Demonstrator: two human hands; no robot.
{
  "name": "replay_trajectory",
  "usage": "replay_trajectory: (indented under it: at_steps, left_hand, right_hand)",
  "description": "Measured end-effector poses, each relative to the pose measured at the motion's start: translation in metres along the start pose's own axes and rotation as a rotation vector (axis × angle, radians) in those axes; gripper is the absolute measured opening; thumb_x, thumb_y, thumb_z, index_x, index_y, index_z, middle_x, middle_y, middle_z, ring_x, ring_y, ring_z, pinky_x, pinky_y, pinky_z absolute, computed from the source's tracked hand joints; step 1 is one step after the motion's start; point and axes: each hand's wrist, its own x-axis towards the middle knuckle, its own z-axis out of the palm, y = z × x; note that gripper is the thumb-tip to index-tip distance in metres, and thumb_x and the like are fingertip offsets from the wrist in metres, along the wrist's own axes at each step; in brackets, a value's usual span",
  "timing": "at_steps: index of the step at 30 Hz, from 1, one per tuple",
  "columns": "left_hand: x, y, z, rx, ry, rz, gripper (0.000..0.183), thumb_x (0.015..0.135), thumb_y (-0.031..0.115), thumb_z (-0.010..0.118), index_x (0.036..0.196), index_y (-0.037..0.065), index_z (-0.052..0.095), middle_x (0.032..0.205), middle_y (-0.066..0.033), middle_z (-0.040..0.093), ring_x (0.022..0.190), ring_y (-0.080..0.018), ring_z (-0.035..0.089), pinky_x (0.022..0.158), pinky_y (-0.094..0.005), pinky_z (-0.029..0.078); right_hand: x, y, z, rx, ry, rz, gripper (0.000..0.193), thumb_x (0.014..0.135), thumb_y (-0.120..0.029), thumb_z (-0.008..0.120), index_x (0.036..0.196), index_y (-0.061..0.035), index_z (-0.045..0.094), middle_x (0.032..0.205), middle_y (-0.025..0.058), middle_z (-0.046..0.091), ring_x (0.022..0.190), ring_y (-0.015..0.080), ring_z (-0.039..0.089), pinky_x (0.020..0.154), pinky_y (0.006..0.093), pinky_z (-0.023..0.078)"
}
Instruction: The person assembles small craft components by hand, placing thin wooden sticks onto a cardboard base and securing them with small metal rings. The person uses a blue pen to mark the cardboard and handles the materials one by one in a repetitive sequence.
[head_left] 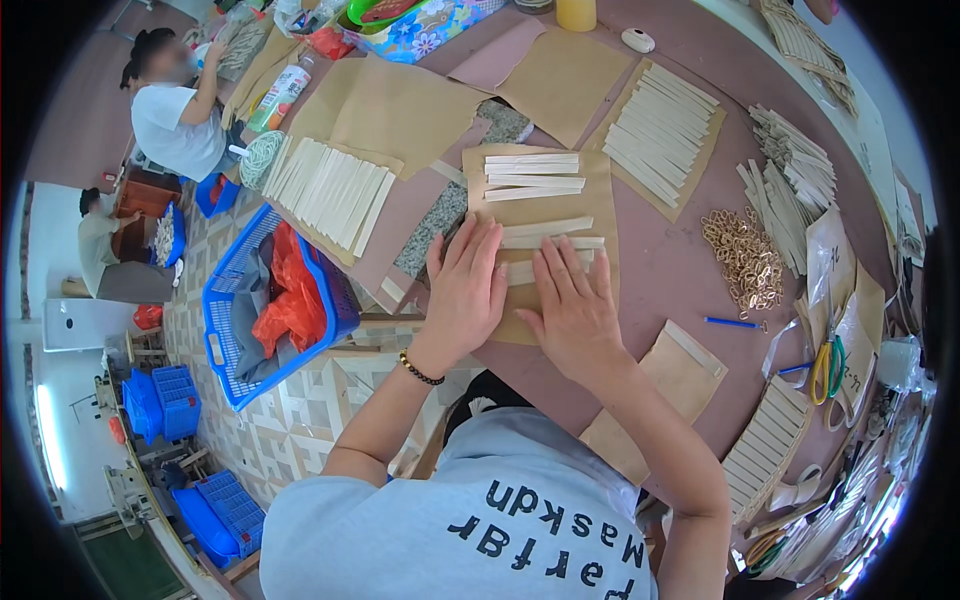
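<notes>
Both my hands lie flat, fingers extended, on a brown sheet [545, 207] at the table's edge. Cream-coloured strips run across this sheet: several at its far end [532, 165], others close to my fingers. My left hand [465, 290] rests over the sheet's left side, fingertips at the ends of the nearer strips. Pressing beside it, my right hand [580, 312] covers part of a strip [520, 272] with its fingers. What lies under the palms is hidden. Neither hand grips anything.
Sheets covered in strips lie at the left [330, 195] and far right [662, 130]. Rightward are loose strip bundles [795, 150], a heap of gold metal clasps [743, 258], a blue pen [732, 322] and scissors [828, 365]. A blue basket [228, 340] stands left, below the table; two people sit beyond.
</notes>
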Motion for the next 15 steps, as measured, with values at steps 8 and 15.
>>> replay_trajectory:
  at_steps: [8,15]
  left_hand:
    - [-0.001,-0.004,0.003,0.092,-0.032,0.062,0.035,0.091,0.014,0.059,0.126,0.011,0.060,0.142,-0.0111,0.049,0.137,-0.0308,0.039,0.112,-0.0588,0.017]
    - [-0.006,-0.011,0.000,0.086,-0.044,0.154,0.035,0.087,0.011,0.065,0.122,0.017,0.065,0.144,-0.0097,0.049,0.138,-0.0315,0.039,0.112,-0.0598,0.017]
  right_hand:
    - [-0.026,0.005,-0.001,0.040,0.020,-0.040,0.058,0.092,-0.035,0.060,0.136,0.0005,0.050,0.150,0.0134,0.041,0.143,0.0279,0.032,0.117,0.0596,0.016]
    - [-0.036,0.006,-0.004,0.088,0.069,-0.054,0.050,0.088,-0.028,0.064,0.129,0.0004,0.056,0.142,0.0134,0.050,0.139,0.0285,0.039,0.116,0.0605,0.018]
